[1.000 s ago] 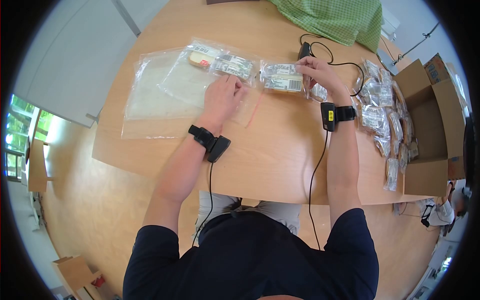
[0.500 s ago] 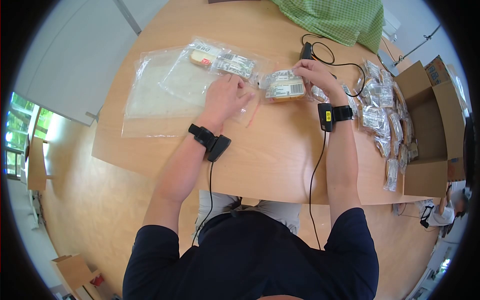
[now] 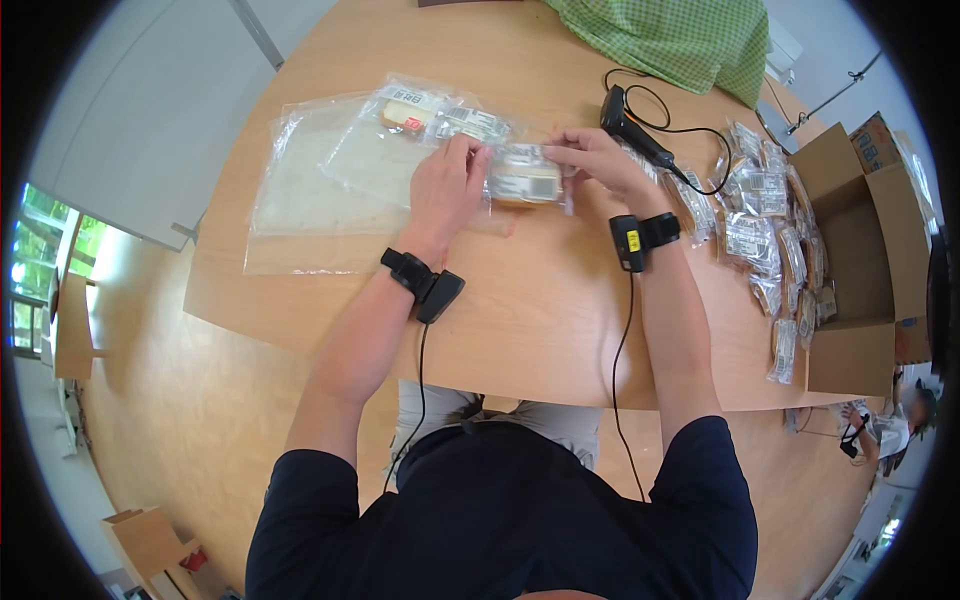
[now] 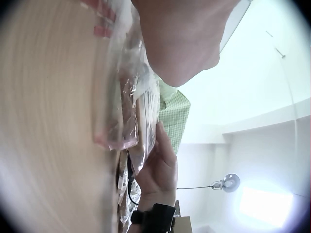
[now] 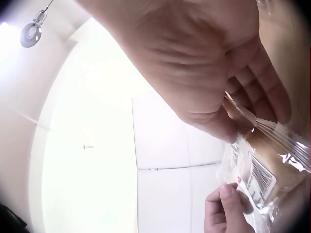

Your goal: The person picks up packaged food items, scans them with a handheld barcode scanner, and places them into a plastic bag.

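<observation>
While both forearms reach over the table (image 3: pixel 540 330), the left hand (image 3: pixel 447 188) pinches the edge of a clear bag (image 3: pixel 488 224) between thumb and forefinger, and the right hand (image 3: pixel 600 163) grips one end of a bread packet (image 3: pixel 527 180). The packet is between the hands, its long axis running left to right, roughly along the table's near edge. Its barcode label faces up, and a crimped end points toward the right hand; whether its underside touches the wood I cannot tell.

The tabletop is pale, smooth wood grain. Other clear bags (image 3: pixel 310 200) lie flat to the left, two more packets (image 3: pixel 440 115) just beyond the left hand. To the right, a heap of wrapped bread (image 3: pixel 755 215) spreads beside an open cardboard box (image 3: pixel 855 260). Farther off are a corded black scanner (image 3: pixel 636 130) and a green checked cloth (image 3: pixel 680 45).

Around the table are a light wood-toned floor (image 3: pixel 200 420), a white panel (image 3: pixel 150 100), a window (image 3: pixel 50 260) and a lamp (image 4: pixel 231 183).
</observation>
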The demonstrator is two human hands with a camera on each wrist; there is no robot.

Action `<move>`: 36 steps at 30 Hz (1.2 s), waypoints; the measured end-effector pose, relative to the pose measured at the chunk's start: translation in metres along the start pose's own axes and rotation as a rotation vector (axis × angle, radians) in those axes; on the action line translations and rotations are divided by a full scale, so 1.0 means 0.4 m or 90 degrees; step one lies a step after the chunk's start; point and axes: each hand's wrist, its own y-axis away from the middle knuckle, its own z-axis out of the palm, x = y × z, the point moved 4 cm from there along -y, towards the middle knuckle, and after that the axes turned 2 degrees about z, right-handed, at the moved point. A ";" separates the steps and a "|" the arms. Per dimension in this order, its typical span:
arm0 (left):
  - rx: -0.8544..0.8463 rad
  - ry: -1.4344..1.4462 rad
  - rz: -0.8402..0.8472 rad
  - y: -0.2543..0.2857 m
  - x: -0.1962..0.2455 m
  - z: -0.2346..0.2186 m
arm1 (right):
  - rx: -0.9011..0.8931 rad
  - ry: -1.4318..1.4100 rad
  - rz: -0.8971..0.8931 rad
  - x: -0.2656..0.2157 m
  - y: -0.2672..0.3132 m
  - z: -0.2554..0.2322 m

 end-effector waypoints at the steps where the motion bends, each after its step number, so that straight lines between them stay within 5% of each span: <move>1: 0.000 0.000 0.000 0.000 0.002 -0.001 | 0.030 -0.031 -0.032 0.010 -0.021 0.024; 8: 0.015 0.034 0.013 0.001 0.009 -0.003 | -0.077 -0.192 -0.133 -0.012 -0.047 0.145; 10: 0.026 0.036 0.018 0.000 0.010 -0.003 | 0.088 -0.183 -0.107 -0.017 -0.043 0.128; 14: 0.030 0.050 0.021 -0.002 0.010 0.000 | 0.155 -0.180 -0.071 0.015 -0.069 0.119; 16: 0.032 0.051 0.026 -0.002 0.010 0.001 | 0.026 -0.203 -0.075 0.010 -0.063 0.153; 23: 0.038 0.051 0.039 -0.001 0.008 0.001 | -0.055 -0.165 -0.101 0.030 -0.075 0.207; 25: 0.035 0.054 0.034 -0.001 0.008 0.002 | 0.066 0.024 -0.170 0.007 -0.068 0.173; 29: 0.033 0.056 0.039 -0.002 0.009 0.005 | 0.092 0.151 -0.321 -0.024 -0.046 0.196; 31: 0.038 0.057 0.046 -0.001 0.014 0.004 | 0.075 0.357 -0.422 -0.028 -0.040 0.226; 34: 0.025 0.051 0.026 0.000 0.016 0.000 | 0.095 0.391 -0.565 -0.029 -0.039 0.241; 36: 0.020 0.046 0.029 0.000 0.015 0.000 | 0.101 0.409 -0.544 -0.022 -0.045 0.235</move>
